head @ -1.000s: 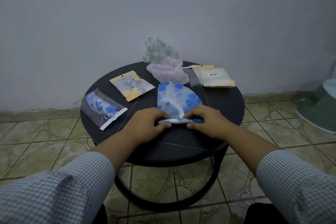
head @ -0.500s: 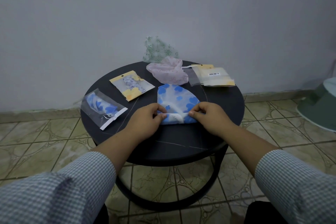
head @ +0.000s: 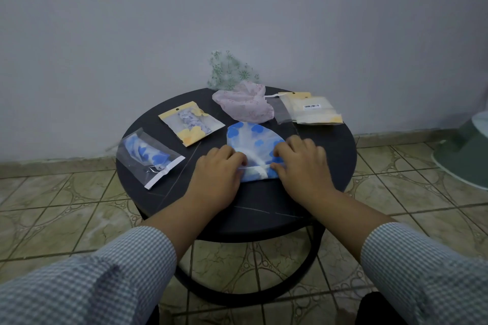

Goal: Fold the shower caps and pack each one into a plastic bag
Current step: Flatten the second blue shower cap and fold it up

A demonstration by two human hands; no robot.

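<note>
Head-worn, looking down (near table (head: pixel 250 206))

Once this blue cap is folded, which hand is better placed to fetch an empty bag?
Probably the right hand: the empty bags lie just beyond it, farther from the left hand; both hold the blue cap.

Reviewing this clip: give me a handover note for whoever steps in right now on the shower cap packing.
Hands: left hand and right hand each pinch the near fold of the blue-heart cap on the black table.
Done: two caps bagged at left, one in the clear bag, one in the yellow-trimmed bag.
Left: finish folding and bag this cap, then the pink cap and green cap, both loose at the back. Spare empty bags lie back right.
</note>
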